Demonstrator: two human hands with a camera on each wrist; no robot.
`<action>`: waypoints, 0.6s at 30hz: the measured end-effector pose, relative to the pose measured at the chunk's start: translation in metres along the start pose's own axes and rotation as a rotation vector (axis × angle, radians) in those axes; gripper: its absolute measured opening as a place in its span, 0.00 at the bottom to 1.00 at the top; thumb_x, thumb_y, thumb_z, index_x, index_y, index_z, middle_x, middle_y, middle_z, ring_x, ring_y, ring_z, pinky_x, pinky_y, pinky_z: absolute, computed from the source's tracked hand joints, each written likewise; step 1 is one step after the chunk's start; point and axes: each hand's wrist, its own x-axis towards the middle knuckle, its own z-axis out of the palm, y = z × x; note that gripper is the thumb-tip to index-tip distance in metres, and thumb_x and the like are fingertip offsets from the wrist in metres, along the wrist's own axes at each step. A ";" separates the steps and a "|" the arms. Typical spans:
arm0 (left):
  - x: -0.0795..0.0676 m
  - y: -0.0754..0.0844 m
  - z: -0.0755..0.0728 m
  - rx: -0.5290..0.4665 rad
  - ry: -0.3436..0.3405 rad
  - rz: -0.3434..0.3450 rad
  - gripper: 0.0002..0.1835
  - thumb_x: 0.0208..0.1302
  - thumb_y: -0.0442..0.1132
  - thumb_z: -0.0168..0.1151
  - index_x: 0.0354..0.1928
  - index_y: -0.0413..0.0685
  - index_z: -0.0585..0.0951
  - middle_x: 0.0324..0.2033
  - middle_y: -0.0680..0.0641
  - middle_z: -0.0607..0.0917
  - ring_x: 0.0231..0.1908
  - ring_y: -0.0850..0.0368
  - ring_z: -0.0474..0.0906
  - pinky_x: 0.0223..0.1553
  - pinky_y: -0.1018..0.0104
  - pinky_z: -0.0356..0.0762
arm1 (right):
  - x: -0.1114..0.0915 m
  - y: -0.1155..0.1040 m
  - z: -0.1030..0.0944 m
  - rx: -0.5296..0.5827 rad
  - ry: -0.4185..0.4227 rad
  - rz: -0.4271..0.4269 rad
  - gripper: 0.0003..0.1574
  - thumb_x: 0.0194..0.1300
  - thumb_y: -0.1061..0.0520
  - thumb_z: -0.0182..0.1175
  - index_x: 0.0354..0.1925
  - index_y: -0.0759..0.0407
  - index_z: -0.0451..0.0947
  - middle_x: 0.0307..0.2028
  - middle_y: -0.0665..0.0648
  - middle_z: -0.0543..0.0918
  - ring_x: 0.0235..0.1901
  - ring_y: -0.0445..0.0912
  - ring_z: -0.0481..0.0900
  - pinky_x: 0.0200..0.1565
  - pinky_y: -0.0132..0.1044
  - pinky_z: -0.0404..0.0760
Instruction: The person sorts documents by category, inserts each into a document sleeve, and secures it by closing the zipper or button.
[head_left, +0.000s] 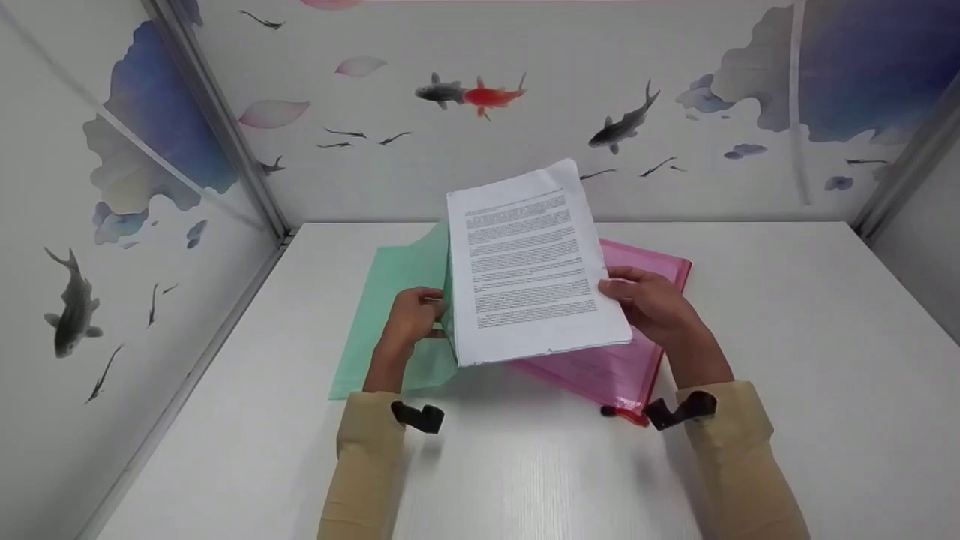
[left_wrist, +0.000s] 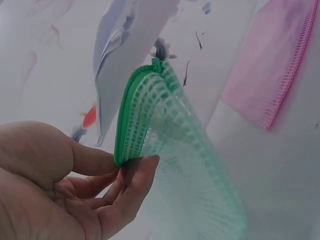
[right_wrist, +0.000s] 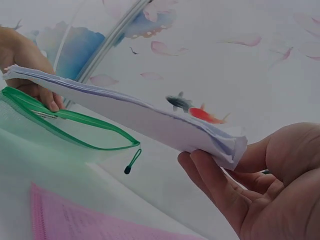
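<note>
The stack of printed paper lies between your hands, its long axis running away from you. Your right hand pinches its right edge; its left edge sits just beside your left hand, right at the mouth of the green zip pouch. Your left fingers pinch that pouch's rim, its mouth gaping toward your right hand. You can't tell whether the green pouch contains anything. Beneath your right hand lies the pink pouch, with printed text showing through.
</note>
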 end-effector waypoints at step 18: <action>-0.001 0.003 -0.001 -0.026 0.007 0.000 0.20 0.72 0.32 0.54 0.63 0.32 0.75 0.50 0.35 0.81 0.42 0.51 0.81 0.37 0.60 0.88 | 0.001 0.002 -0.010 -0.081 -0.030 0.016 0.37 0.71 0.53 0.61 0.72 0.63 0.62 0.46 0.47 0.84 0.42 0.44 0.88 0.46 0.35 0.87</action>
